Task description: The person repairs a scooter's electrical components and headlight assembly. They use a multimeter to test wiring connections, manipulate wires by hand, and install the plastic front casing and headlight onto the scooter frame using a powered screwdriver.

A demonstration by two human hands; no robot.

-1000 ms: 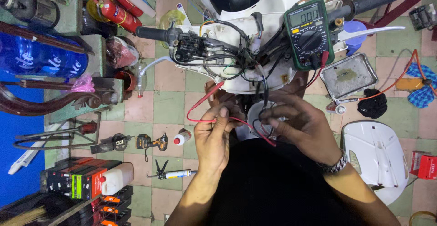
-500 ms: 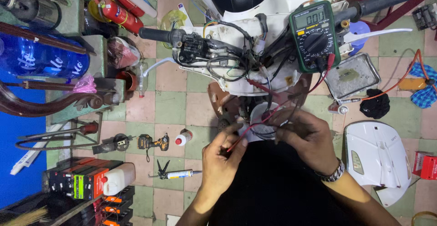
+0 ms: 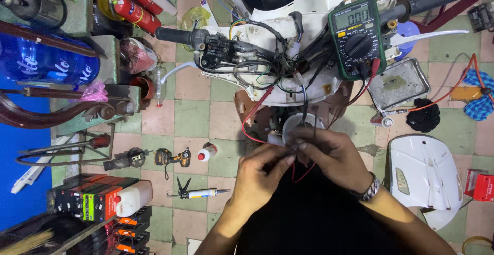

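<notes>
Now, take the green multimeter [image 3: 357,36] propped on the stripped scooter handlebar [image 3: 288,54] as the landmark. Far left of it sits a glossy blue water jug [image 3: 38,62], with a red fire extinguisher [image 3: 131,11] above that. Down-left of the meter, on the checked floor tiles [image 3: 193,116], lie a small cordless drill [image 3: 172,157] and a caulk tube [image 3: 198,193], with bare tile around them. Below the meter, the left hand [image 3: 260,180] has thumb and forefinger pressed together, pinching a thin red test lead [image 3: 252,119] that loops up toward the meter. Touching it, the right hand [image 3: 329,155], metal watch at the wrist, curls its fingers tight over a round white part [image 3: 296,124]; what they grip is hidden. Right of the meter, a dented metal tray [image 3: 399,83] and a smooth white body panel [image 3: 422,175] crowd the floor.
</notes>
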